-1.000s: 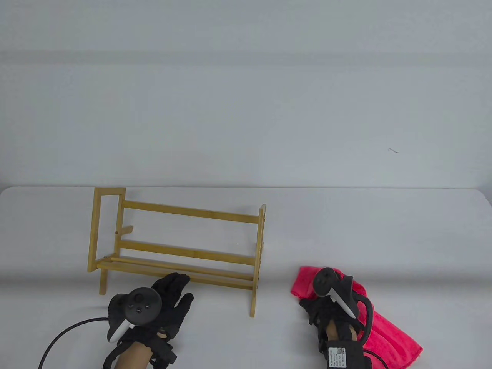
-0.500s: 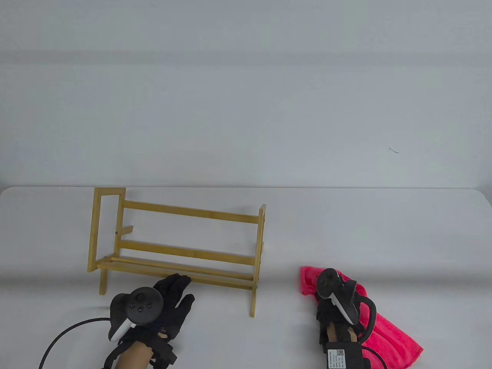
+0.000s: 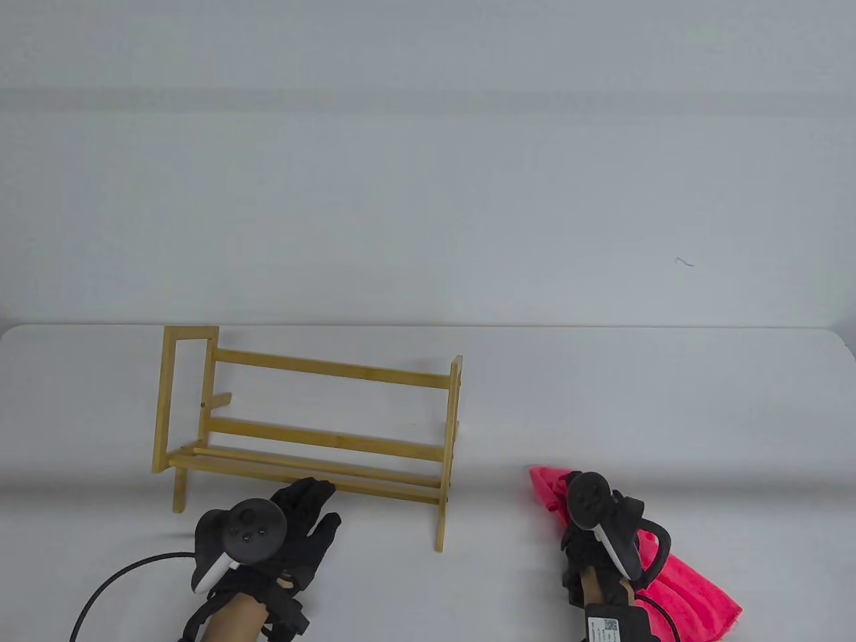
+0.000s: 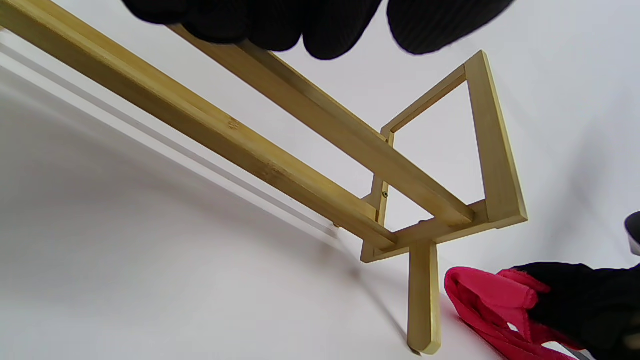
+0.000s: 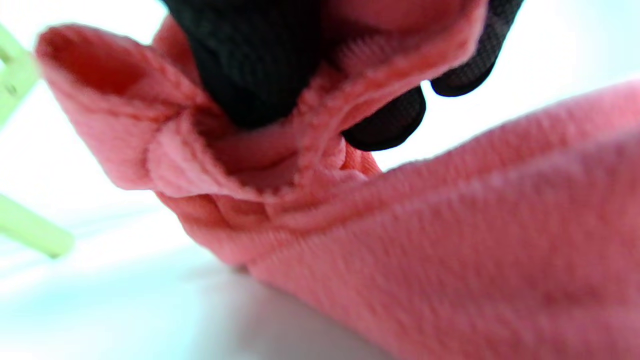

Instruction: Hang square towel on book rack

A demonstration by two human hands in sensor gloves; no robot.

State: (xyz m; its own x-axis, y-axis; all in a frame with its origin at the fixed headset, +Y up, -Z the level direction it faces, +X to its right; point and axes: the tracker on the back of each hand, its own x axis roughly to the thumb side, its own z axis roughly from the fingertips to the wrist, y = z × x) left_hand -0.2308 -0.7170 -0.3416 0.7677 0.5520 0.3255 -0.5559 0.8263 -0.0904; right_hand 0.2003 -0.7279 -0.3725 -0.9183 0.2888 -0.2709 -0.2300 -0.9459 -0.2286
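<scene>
A white table is seen running back to a plain pale wall, and on its left half the wooden rack is stood upright, well apart from the pink towel lying crumpled at the front right. The left hand is laid at the rack's front rail, fingers pressed together on the slats, a black cable trailing behind. The towel's near corner is pinched and bunched by the right hand, fingers closed into the folds.

left hand flat, right hand pinching
</scene>
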